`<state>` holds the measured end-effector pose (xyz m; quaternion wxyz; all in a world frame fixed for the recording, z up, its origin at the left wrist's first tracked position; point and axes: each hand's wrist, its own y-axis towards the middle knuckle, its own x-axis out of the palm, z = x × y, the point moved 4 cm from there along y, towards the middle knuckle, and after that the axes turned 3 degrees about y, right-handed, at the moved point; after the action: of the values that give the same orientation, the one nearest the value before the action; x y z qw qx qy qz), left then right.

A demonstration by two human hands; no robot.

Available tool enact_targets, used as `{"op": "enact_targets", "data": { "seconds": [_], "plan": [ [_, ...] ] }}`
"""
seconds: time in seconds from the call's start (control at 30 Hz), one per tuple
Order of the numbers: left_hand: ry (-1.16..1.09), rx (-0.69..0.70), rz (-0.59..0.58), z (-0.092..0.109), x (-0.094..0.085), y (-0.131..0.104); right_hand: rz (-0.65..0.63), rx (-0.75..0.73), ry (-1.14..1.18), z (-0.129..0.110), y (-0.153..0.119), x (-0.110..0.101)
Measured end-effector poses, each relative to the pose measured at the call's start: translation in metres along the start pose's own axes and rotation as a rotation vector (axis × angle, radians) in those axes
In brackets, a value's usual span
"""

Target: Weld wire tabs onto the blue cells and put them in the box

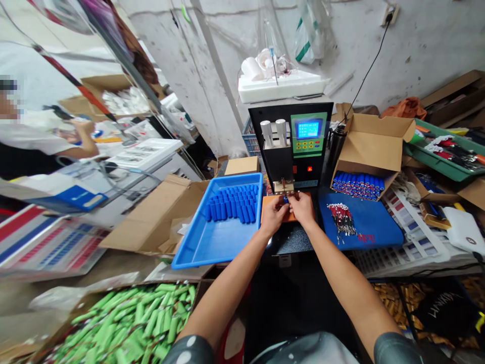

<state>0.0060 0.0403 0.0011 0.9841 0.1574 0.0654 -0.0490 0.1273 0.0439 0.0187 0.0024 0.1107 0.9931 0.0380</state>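
Observation:
My left hand [273, 212] and my right hand [302, 208] meet under the electrodes [283, 186] of a black spot welder [273, 162] with a lit blue screen. Between their closed fingertips shows a small part of a blue battery cell [286, 199]; the fingers hide most of it. An orange pad [267, 203] lies beneath the hands. On the left, a blue tray [204, 247] holds rows of upright blue cells [231, 203]. To the right, small wire leads [341, 218] in red, black and white lie on a blue mat [382, 227].
A cardboard box [373, 141] of blue cells stands right of the welder. At lower left is a box of green-wrapped cells [132, 323]. A green bin [447, 162] sits at far right. Another person [38, 131] works at a bench on the left.

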Motion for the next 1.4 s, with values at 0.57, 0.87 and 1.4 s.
{"op": "enact_targets", "data": {
  "seconds": [0.57,0.87,1.4],
  "plan": [
    [0.098,-0.013,0.009,-0.003,-0.002,-0.001,-0.040,-0.001,0.032,0.009,0.005,-0.001],
    [0.106,0.016,0.000,0.000,0.000,-0.001,-0.147,0.047,0.185,0.014,0.002,-0.008],
    [0.413,0.010,0.082,0.008,-0.044,-0.024,-0.134,0.052,0.214,0.013,-0.001,-0.009]
  ]
}}
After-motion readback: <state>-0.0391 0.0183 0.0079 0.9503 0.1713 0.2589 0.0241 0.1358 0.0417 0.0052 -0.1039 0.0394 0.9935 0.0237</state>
